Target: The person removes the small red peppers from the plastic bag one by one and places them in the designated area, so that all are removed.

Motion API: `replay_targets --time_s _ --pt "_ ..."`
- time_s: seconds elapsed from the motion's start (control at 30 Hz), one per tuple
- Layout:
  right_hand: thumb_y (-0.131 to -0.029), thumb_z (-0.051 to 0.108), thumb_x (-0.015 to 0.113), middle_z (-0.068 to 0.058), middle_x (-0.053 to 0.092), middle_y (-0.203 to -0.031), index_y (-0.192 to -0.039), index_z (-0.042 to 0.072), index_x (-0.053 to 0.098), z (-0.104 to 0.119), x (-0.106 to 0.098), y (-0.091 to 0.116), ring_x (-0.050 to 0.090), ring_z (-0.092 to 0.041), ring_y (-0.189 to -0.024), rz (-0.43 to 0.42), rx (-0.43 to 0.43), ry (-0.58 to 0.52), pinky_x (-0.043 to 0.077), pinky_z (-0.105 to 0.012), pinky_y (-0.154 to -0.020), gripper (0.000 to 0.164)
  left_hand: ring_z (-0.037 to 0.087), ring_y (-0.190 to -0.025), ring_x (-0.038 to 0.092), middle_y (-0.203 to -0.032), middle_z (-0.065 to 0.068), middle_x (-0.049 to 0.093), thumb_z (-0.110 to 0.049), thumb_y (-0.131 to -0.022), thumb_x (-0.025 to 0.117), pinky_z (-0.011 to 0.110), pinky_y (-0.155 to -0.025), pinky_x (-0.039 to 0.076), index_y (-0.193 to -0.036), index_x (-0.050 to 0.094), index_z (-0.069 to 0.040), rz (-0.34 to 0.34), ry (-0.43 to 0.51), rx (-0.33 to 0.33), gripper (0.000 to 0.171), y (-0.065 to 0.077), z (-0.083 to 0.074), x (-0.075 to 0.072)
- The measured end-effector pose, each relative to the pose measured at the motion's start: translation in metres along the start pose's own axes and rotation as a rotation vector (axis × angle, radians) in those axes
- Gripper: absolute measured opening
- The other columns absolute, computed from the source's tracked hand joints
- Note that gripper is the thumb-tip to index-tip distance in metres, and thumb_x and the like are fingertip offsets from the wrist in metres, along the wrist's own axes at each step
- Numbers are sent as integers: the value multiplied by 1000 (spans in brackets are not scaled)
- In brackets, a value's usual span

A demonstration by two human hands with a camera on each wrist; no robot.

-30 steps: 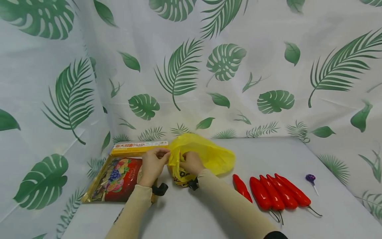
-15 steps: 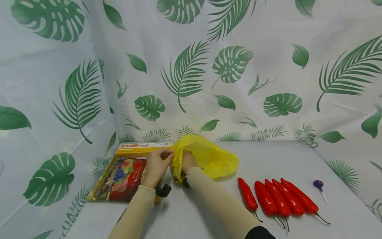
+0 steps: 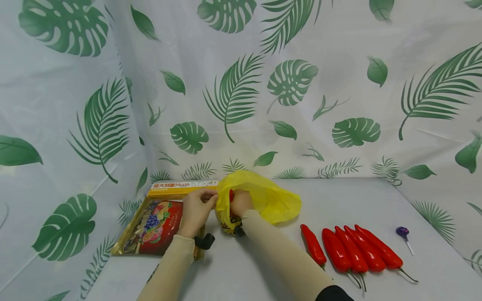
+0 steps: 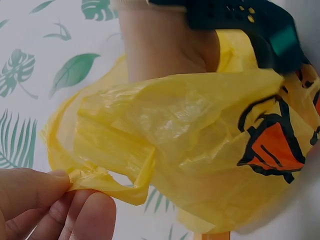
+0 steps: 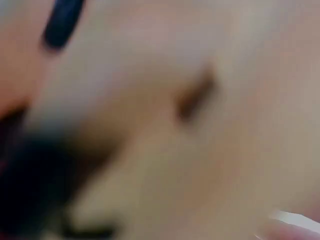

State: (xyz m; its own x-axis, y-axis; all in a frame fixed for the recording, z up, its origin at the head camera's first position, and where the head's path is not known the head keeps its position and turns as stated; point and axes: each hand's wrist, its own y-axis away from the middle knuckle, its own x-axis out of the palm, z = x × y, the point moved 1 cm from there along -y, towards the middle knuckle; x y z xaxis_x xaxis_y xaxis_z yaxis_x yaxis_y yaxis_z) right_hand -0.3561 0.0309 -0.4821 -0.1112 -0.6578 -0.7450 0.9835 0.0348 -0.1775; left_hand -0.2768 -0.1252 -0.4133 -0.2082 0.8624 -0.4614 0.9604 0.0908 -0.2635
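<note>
A yellow plastic bag (image 3: 276,200) with black and orange print stands at the table's middle, its mouth held up. In the left wrist view the thumb and fingers of my left hand (image 4: 55,205) pinch the rim of the bag (image 4: 190,120). My right hand (image 3: 242,203) reaches into the bag's mouth. At its fingers shows the tip of a red chili pepper (image 3: 231,195), which it appears to grip; the bag and hand hide the rest. The right wrist view is too blurred to read.
Several red chili peppers (image 3: 370,251) lie at the right, with a purple lollipop (image 3: 403,233) beyond them. Left of the bag are a red fruit-printed packet (image 3: 160,228) and a yellow pasta box (image 3: 180,188). A leaf-patterned curtain (image 3: 233,154) hangs behind.
My right hand went deeper into the bag, then came up slightly, and a red tip now shows at its fingers. The left hand keeps its pinch on the rim. The head view shifted slightly.
</note>
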Motion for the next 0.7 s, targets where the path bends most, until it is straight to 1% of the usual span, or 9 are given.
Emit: replay_targets --time_s 0.07,0.13,0.17,0.27,0.47,0.57,0.63,0.7 --pt "-87 18 77 -15 77 -108 -113 1 74 -2 -9 2 69 -32 -102 31 58 -11 57 -47 -100 31 16 -79 70 -96 7 78 -20 -96 76 24 -71 63 -106 80 -11 4 6 2 14 0 2 0" --pt "-86 13 78 -15 76 -113 -119 -1 73 -5 -18 5 66 -31 -104 64 112 -49 58 -46 -100 36 18 -79 71 -95 7 78 -20 -96 76 24 -71 63 -106 80 -11 0 7 5 14 0 2 -1" --pt "-87 14 78 -15 75 -116 -122 -1 72 -6 -22 6 66 -30 -105 76 123 -58 59 -45 -99 39 19 -79 71 -95 7 78 -20 -96 76 25 -71 63 -106 80 -10 -3 10 6 14 0 3 -2" --pt "-89 13 79 -17 74 -121 -129 -3 69 -9 -38 12 66 -29 -106 100 133 -112 61 -43 -95 44 20 -80 72 -96 8 78 -20 -97 75 26 -72 64 -106 80 -10 -9 6 5 14 -1 3 -2" --pt "-90 12 79 -19 74 -119 -133 -4 66 -13 -67 32 68 -28 -101 129 130 -229 64 -40 -88 47 18 -84 72 -100 8 78 -22 -98 74 28 -76 65 -109 79 -11 10 -6 -22 17 -4 0 -1" --pt "-90 13 79 -18 74 -120 -137 -2 64 -16 -76 45 69 -27 -101 134 135 -258 65 -40 -86 51 18 -84 72 -100 7 78 -23 -98 74 28 -76 64 -109 78 -11 10 -8 -29 17 -3 0 -1" --pt "-90 16 80 -17 73 -122 -138 2 63 -19 -83 55 69 -27 -104 132 156 -270 65 -41 -87 53 17 -84 71 -100 8 78 -23 -97 74 26 -75 64 -109 78 -11 13 -5 -32 17 -2 0 0" --pt "-90 17 81 -15 73 -123 -139 5 64 -23 -89 65 69 -27 -106 126 169 -264 65 -42 -87 53 17 -84 71 -100 8 77 -23 -98 74 25 -74 64 -109 78 -11 21 -5 -32 18 -2 0 2"
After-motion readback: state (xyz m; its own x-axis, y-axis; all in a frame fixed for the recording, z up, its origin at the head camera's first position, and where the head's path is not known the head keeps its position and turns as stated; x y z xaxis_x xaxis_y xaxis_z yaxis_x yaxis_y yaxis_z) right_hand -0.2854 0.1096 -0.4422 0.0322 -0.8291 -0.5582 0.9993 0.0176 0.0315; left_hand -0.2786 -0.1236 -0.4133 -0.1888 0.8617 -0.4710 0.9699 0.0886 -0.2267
